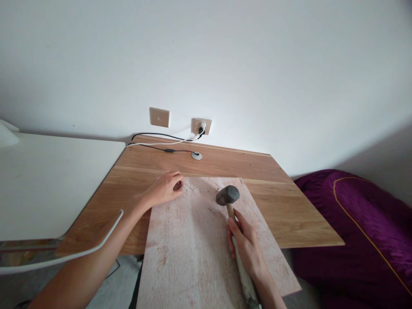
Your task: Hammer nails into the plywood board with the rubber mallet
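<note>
A pale wooden board (180, 240) lies on a wooden desk (277, 206) and juts past its near edge. My right hand (246, 242) is wrapped round the wooden handle of a hammer (228, 195); the dark head rests near the board's far end. My left hand (167, 188) sits at the board's far left corner, fingers pinched together on a small nail (182, 187). A few other small nails (210, 210) lie loose on the board by the hammer head.
A white table (48, 180) adjoins the desk on the left. Black and white cables (161, 143) run to a wall socket (201, 125). A white cord (96, 244) crosses the desk's near left corner. A purple cushion (354, 227) sits at right.
</note>
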Available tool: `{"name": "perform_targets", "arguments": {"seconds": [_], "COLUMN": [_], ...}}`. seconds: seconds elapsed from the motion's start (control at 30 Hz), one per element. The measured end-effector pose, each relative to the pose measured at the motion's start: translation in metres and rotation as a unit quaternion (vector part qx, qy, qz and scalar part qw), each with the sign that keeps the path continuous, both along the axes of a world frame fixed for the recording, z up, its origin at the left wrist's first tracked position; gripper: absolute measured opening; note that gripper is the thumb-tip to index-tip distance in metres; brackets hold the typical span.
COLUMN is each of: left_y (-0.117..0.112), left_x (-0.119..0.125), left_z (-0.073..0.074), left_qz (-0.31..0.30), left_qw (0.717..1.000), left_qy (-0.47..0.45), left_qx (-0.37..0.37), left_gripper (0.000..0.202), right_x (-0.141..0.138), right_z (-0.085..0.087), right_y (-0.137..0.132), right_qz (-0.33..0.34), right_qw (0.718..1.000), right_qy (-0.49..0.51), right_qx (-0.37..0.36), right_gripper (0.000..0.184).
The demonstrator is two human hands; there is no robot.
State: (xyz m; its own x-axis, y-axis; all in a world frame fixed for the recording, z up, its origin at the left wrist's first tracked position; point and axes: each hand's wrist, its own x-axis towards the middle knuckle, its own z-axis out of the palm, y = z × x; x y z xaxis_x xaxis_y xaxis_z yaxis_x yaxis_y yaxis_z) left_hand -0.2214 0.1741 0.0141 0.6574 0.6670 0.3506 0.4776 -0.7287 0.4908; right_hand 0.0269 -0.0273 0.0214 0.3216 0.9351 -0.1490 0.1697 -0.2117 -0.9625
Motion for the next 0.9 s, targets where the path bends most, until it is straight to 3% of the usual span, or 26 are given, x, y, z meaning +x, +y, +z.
{"name": "perform_targets", "arguments": {"seconds": [0.23,0.4,0.5,0.6,0.9], "left_y": [0.000,-0.014,-0.028,-0.039,-0.042], "left_x": [0.005,0.023,0.039,0.053,0.058], "left_z": [0.003,0.026,0.042,0.050,0.039], "left_qz": [0.011,0.066,0.106,0.132,0.150], "left_qw": [0.999,0.986,0.964,0.952,0.960], "left_qy": [0.031,0.150,0.241,0.276,0.235], "left_qx": [-0.005,0.007,0.024,0.019,0.009], "left_gripper": [0.009,0.013,0.025,0.036,0.032], "right_x": [0.000,0.001,0.000,0.000,0.001], "right_z": [0.002,0.003,0.005,0.006,0.002], "right_y": [0.000,-0.001,0.000,0.000,-0.001], "right_qz": [-0.003,0.008,0.006,0.004,0.006], "right_qw": [1.000,1.000,1.000,1.000,1.000], "right_qy": [-0.009,-0.017,-0.018,-0.017,-0.012], "right_qx": [-0.010,0.006,0.003,-0.001,0.001], "right_gripper": [0.049,0.050,0.052,0.053,0.052]}}
